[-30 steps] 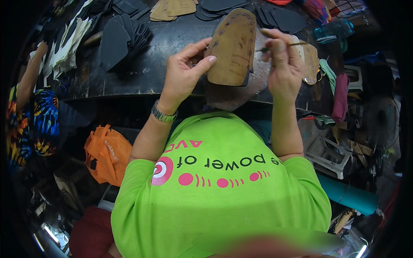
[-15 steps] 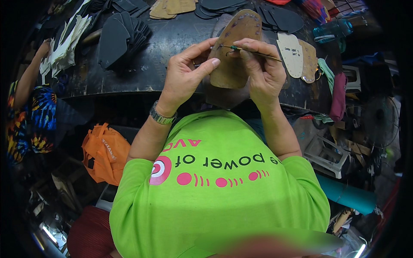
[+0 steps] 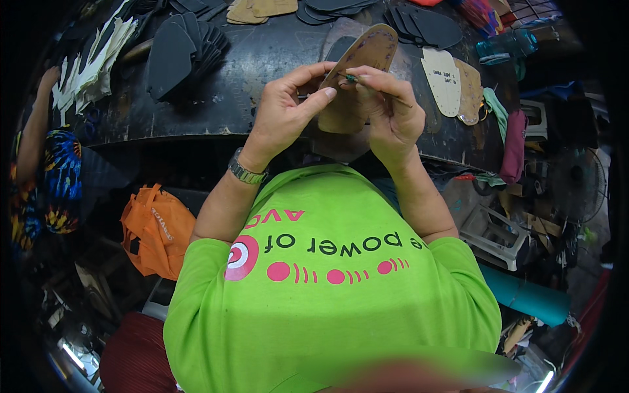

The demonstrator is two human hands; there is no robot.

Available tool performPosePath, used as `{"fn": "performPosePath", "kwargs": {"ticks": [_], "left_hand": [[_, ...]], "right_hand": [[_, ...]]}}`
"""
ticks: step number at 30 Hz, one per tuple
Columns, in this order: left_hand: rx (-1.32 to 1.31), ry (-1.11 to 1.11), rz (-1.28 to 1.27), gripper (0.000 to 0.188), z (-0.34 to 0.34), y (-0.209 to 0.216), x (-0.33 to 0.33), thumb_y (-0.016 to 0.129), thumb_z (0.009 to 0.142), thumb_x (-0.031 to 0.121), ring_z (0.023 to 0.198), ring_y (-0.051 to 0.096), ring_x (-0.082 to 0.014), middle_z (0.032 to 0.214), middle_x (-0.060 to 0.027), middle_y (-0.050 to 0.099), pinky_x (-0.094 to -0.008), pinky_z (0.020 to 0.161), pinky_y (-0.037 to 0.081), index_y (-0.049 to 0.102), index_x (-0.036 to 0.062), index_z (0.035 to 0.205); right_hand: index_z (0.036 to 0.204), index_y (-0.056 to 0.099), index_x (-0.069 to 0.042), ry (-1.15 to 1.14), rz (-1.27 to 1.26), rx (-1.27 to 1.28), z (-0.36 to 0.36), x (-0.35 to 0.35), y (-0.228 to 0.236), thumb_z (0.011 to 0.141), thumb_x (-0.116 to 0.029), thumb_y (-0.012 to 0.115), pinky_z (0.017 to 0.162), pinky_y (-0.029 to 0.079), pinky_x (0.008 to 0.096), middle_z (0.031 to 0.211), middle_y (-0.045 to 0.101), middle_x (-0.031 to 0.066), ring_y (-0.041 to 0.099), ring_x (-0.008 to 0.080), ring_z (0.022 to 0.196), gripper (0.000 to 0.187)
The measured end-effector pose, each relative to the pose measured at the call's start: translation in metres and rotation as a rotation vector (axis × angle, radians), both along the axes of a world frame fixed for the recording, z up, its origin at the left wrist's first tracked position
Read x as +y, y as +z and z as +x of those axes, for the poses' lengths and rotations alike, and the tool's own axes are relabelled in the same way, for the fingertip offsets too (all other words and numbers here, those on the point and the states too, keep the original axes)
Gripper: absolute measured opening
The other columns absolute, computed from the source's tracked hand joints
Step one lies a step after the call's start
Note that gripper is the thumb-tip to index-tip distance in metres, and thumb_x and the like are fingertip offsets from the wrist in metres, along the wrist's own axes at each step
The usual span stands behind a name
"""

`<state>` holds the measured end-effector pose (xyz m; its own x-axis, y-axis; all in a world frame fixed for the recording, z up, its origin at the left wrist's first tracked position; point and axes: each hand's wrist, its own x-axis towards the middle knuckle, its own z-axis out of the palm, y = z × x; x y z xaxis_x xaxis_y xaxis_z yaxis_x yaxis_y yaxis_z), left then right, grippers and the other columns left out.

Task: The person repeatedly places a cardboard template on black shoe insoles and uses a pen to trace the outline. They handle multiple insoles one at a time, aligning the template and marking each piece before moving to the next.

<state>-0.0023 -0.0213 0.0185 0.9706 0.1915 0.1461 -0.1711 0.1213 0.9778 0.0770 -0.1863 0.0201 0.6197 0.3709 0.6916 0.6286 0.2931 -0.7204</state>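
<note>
A brown sole-shaped board (image 3: 372, 51) with dark marks along its rim stands tilted above the front of the table. My left hand (image 3: 278, 114) grips its left edge between thumb and fingers. Pinched in my right hand (image 3: 396, 118) is a thin stick-like tool (image 3: 351, 78) with a green wrapping near its tip. That tip is at the face of the board, close to my left fingertips. Whether it touches the board I cannot tell, and my right fingers hide part of the tool.
Black sole-shaped sheets (image 3: 175, 59) are stacked on the dark table (image 3: 242, 72). A cream sole pattern (image 3: 440, 82) and a brown one (image 3: 469, 92) lie at right, near a blue bottle (image 3: 508, 46). Another person's arm (image 3: 31, 141) reaches toward white sheets (image 3: 95, 78) at left.
The board has tipped, and its top edge has come lower. My right hand has shifted slightly left and down with the tool. My left hand keeps its hold.
</note>
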Motion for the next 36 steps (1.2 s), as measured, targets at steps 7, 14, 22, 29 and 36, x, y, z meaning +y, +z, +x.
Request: {"fn": "performPosePath", "kwargs": {"ticks": [7,14,22,29,36], "left_hand": [[-0.004,0.058,0.131,0.037,0.0,-0.004,0.005,0.068,0.095,0.008,0.099,0.063,-0.0098,0.108,-0.0043,0.069,-0.0238,0.087,0.051,0.065,0.0013,0.131],[0.051,0.023,-0.176,0.04,0.003,-0.01,0.004,0.067,0.097,0.009,0.102,0.062,-0.0099,0.114,-0.0065,0.069,-0.0254,0.093,0.052,0.061,-0.0038,0.134],[0.036,-0.002,-0.22,0.032,0.002,-0.01,0.003,0.066,0.098,0.01,0.102,0.065,-0.011,0.114,-0.0073,0.069,-0.0263,0.09,0.054,0.064,-0.0039,0.127],[0.086,-0.206,-0.501,0.028,-0.005,-0.003,0.009,0.064,0.099,0.008,0.099,0.068,-0.012,0.112,-0.009,0.071,-0.0265,0.088,0.056,0.066,-0.0023,0.125],[0.068,-0.058,-0.179,0.02,-0.01,-0.012,0.002,0.068,0.096,0.008,0.089,0.069,-0.0097,0.103,-0.0068,0.074,-0.023,0.079,0.057,0.072,-0.0025,0.113]], "right_hand": [[0.113,0.055,0.0,0.097,0.338,0.247,0.012,-0.013,0.024,0.1,0.001,0.055,0.089,0.057,0.0363,0.106,0.069,0.0175,0.07,0.0256,0.092,0.013],[0.115,0.055,0.002,0.145,0.36,0.541,0.048,-0.036,0.019,0.107,-0.015,0.042,0.081,0.055,0.0465,0.098,0.064,0.0181,0.064,0.0301,0.082,0.023],[0.122,0.063,0.003,0.147,-0.118,0.721,0.033,-0.028,-0.003,0.097,-0.014,0.07,0.079,0.055,0.0241,0.104,0.07,0.0062,0.066,0.0102,0.089,0.032],[0.125,0.063,0.005,0.285,-0.127,0.862,0.034,-0.029,0.0,0.093,-0.011,0.073,0.088,0.056,0.0285,0.111,0.071,0.0104,0.068,0.0133,0.095,0.037],[0.121,0.065,0.005,0.196,-0.312,0.784,0.033,-0.036,0.005,0.091,-0.011,0.074,0.083,0.055,0.0256,0.103,0.071,0.0072,0.066,0.0099,0.091,0.035]]}}
